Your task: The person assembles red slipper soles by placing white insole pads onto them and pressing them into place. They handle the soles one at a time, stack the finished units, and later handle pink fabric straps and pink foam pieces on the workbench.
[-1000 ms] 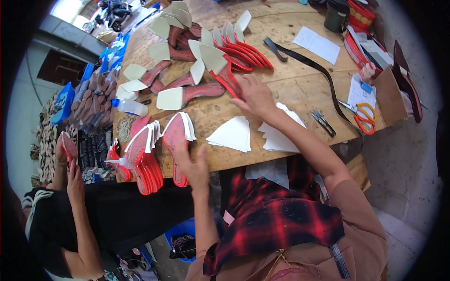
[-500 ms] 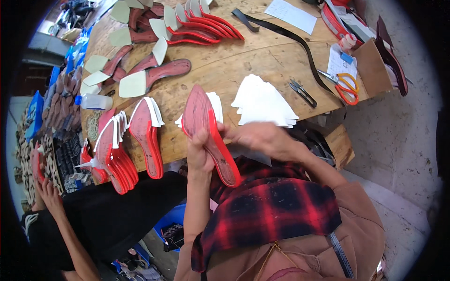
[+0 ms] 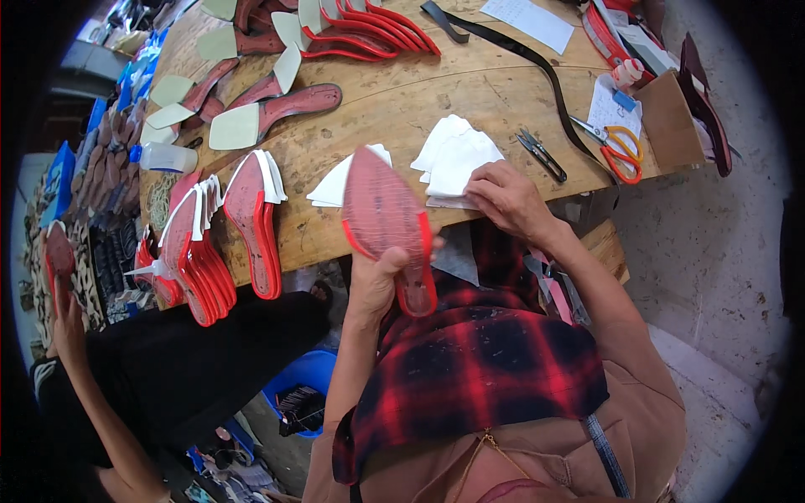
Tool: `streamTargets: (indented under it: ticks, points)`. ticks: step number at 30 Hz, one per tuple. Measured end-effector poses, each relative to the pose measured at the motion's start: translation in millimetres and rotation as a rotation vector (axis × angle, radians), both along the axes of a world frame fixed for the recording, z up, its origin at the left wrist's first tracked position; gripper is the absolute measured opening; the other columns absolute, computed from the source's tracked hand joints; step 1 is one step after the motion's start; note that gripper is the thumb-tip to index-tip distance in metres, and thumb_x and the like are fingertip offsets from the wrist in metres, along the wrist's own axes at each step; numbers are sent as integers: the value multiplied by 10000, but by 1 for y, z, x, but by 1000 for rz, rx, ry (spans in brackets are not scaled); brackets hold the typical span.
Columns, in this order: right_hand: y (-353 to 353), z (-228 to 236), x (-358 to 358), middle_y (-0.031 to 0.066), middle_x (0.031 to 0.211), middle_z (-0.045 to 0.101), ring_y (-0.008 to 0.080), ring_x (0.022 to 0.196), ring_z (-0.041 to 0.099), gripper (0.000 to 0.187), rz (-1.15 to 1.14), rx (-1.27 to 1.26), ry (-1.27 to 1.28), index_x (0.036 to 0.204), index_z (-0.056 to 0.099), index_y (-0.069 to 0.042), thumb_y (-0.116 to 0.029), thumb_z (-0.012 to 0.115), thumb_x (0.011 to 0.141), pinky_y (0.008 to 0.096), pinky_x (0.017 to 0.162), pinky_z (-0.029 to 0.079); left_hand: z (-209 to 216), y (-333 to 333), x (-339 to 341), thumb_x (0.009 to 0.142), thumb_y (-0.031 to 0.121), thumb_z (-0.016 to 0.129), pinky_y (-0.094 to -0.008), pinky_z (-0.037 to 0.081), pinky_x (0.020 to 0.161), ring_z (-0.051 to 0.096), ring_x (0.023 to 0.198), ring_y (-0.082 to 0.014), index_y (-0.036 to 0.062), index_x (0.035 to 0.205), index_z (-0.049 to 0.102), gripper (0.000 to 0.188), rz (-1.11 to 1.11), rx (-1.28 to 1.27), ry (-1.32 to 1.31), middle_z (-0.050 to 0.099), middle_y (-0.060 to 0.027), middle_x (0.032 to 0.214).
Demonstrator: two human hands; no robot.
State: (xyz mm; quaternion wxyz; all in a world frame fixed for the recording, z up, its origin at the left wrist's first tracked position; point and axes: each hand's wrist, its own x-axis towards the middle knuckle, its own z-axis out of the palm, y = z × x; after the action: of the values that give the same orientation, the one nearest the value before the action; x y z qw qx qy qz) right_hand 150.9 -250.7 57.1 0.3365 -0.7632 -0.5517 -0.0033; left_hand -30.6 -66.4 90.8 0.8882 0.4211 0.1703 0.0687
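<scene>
A pointed shoe insole [image 3: 387,210], dull pink with a bright red strip along its edge, stands tilted in my left hand [image 3: 375,281], which is closed round its narrow middle. My right hand [image 3: 509,199] is at the near right corner of a stack of white shaped pieces [image 3: 457,155], fingers curled and pinching the edge of a piece. Another small pile of white pieces [image 3: 335,182] lies partly behind the insole. To the left, red-edged insoles with white toe pieces [image 3: 198,260] stand in a row at the table edge, with one more pair [image 3: 256,222] beside them.
On the wooden table [image 3: 377,113] lie thread snips [image 3: 542,155], orange-handled scissors [image 3: 619,155], a black strap [image 3: 537,63] and a squeeze bottle [image 3: 165,158]. More insoles [image 3: 298,109] fill the far left. A co-worker's hand [image 3: 67,323] holds an insole at the left.
My right hand has moved from beside the insole to the white stack on the right. The insole has turned more upright and now faces me in my left hand.
</scene>
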Motion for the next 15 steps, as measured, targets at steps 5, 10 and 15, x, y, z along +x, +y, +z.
streamTargets:
  ticks: [5,10,15]
  points:
    - [-1,-3,8,110,969,629,213,863,619,99,-200,55,445,956,601,-7,-82,599,892,353,764,492,-6,-31,38,776,197,809,-257,514,734,614,821,-128,12,1229,523,567,-75,148,80,631,-46,1025]
    - [2,35,8,157,1153,637,234,984,645,138,-541,606,654,1001,590,-9,-132,538,962,339,809,504,-10,-33,50,848,183,750,-247,500,706,583,790,-78,17,1114,590,352,-161,206,157,635,-4,942]
    - [-1,59,-32,173,1199,618,270,1172,574,210,-118,88,-181,1043,582,-11,-176,627,921,382,984,435,-7,-33,38,888,200,715,-246,496,715,566,791,-69,-4,1135,588,344,-7,292,72,636,-12,957]
